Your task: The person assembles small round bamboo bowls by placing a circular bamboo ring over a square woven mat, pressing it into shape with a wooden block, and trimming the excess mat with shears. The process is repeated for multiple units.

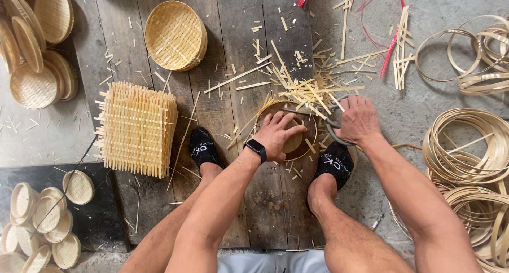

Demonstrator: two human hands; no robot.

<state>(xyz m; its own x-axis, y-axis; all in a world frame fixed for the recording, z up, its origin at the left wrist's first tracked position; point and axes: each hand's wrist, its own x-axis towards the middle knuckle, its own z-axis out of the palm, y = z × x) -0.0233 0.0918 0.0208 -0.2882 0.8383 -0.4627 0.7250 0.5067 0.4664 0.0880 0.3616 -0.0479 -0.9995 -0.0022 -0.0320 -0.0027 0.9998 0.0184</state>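
My left hand (279,133), with a black watch on its wrist, presses down on a round brown wooden form (298,144) that lies on the dark plank floor between my feet in black socks. A woven bamboo piece sits under the form, and its strip ends stick out at the far edge. To the right, my right hand (358,119) grips the grey handles of large shears (333,130). The shears' blades reach toward the form's far rim, among cut bamboo strips (310,90).
A stack of square woven bamboo mats (136,127) lies at left. A stack of round woven baskets (175,35) sits beyond it. Several more small baskets (37,55) lie at far left and bottom left. Coiled bamboo hoops (466,151) fill the right side.
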